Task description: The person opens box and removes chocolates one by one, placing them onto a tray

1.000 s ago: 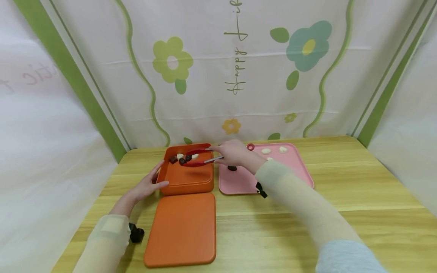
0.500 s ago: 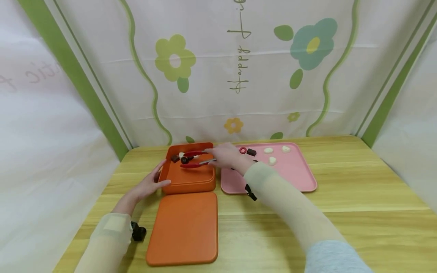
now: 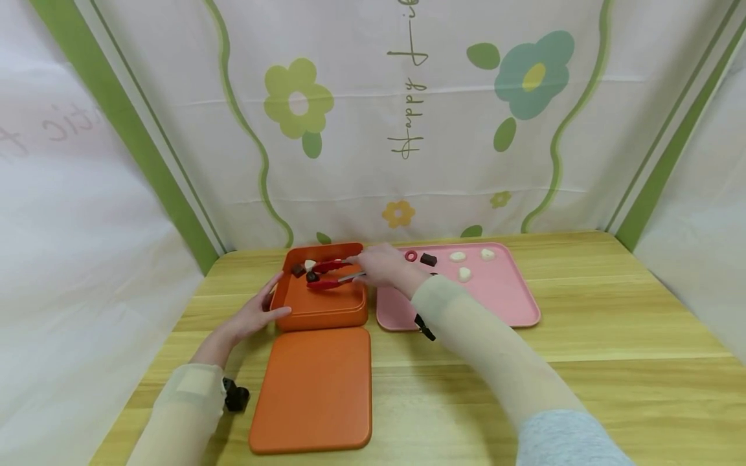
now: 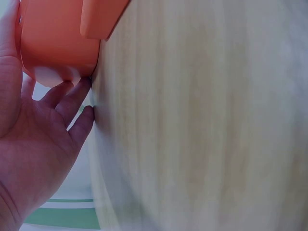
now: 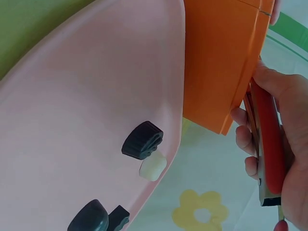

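Observation:
My right hand [image 3: 381,264] grips silver tongs with red tips [image 3: 326,283] and reaches into the orange box [image 3: 326,320]. The tips are spread apart and lowered inside the box. A dark chocolate [image 3: 312,276] lies by the tips; whether they touch it I cannot tell. Farther left are a brown chocolate [image 3: 298,270] and a white one [image 3: 310,265]. In the right wrist view the red handle [image 5: 269,139] sits in the palm. My left hand [image 3: 254,316] rests against the box's left side, its thumb at the near rim and fingers extended, as the left wrist view shows.
Right of the box is a pink tray [image 3: 495,298] with white pieces [image 3: 464,274] and dark pieces [image 3: 428,259], partly hidden by my right arm. The flat orange lid [image 3: 311,395] lies in front of the box. A patterned curtain [image 3: 350,162] hangs behind the wooden table [image 3: 443,401].
My right hand has moved left and the tongs have come down into the box. More pieces on the pink tray show from behind the arm. The left hand keeps its place at the box.

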The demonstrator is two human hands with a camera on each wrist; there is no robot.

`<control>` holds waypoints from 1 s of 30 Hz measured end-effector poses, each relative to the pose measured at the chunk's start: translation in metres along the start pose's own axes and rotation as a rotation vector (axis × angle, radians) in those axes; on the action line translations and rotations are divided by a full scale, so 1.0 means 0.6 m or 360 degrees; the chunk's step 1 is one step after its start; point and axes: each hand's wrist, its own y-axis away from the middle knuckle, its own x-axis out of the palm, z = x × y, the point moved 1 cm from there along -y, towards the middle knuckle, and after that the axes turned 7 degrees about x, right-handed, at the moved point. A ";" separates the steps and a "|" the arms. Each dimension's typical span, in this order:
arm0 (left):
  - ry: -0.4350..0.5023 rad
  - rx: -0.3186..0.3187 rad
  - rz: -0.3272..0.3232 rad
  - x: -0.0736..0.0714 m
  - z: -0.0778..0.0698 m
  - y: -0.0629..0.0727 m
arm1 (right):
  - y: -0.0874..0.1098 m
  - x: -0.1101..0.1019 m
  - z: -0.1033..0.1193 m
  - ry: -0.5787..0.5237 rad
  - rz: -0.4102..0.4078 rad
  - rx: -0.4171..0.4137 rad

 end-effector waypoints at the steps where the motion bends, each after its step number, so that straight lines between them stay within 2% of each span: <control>1: 0.0002 -0.0001 -0.0001 0.000 0.000 0.000 | 0.000 0.000 0.000 0.0001 0.0002 -0.0004; 17: 0.0014 -0.0042 -0.0016 0.002 0.000 -0.002 | -0.012 -0.008 0.011 0.0028 0.0119 0.0008; 30: 0.0011 -0.0032 -0.0018 0.002 -0.002 -0.001 | -0.008 -0.002 0.007 -0.0023 0.0036 -0.0016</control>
